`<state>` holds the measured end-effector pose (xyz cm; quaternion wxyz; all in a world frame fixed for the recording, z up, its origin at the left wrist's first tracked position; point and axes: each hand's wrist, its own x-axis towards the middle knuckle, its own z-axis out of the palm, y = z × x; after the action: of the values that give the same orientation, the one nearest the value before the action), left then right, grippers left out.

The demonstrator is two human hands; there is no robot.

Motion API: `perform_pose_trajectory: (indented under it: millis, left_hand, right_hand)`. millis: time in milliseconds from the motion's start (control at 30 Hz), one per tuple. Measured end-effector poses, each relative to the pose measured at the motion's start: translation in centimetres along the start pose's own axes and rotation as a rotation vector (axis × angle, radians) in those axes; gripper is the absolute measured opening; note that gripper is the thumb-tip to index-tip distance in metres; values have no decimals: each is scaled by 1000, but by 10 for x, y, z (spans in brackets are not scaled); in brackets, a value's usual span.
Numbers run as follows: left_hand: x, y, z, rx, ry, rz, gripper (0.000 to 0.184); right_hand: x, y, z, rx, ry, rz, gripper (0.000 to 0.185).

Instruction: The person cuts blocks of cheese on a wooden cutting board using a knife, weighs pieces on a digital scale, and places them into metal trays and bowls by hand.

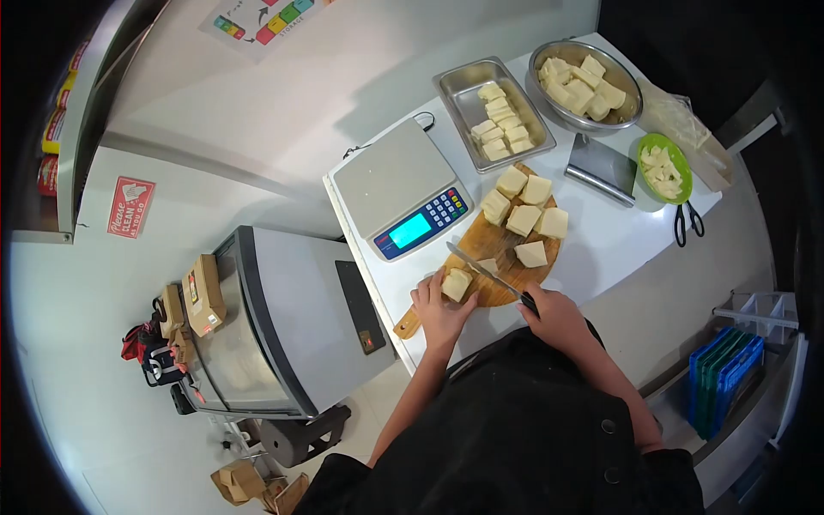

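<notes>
My right hand (555, 318) is closed around the black handle of a knife (485, 273), whose blade points up and left over the wooden board (506, 282). My left hand (440, 311) is at the board's near left, fingers and thumb around a pale cream block (456, 284). A small pale piece (487, 266) lies by the blade, partly hidden by it. Another block (531, 254) sits apart on the right. Several larger blocks (524, 220) are grouped at the board's far end. I cannot tell whether the blade touches anything.
A digital scale (396, 167) stands left of the board. Behind are a metal pan (448, 82) of pale pieces and a steel bowl (634, 113) of chunks. A bench scraper (603, 166), a green bowl (684, 158) of scraps and scissors (688, 225) lie to the right.
</notes>
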<state>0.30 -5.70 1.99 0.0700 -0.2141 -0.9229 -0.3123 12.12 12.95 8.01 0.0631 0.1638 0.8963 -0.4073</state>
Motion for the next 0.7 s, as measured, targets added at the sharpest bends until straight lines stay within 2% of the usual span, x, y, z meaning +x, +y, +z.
perform_pose_trajectory:
  millis: [700]
  left_hand:
    - [7, -12, 12, -12, -88, -116, 44]
  right_hand:
    - [18, -23, -4, -83, -195, 4, 24]
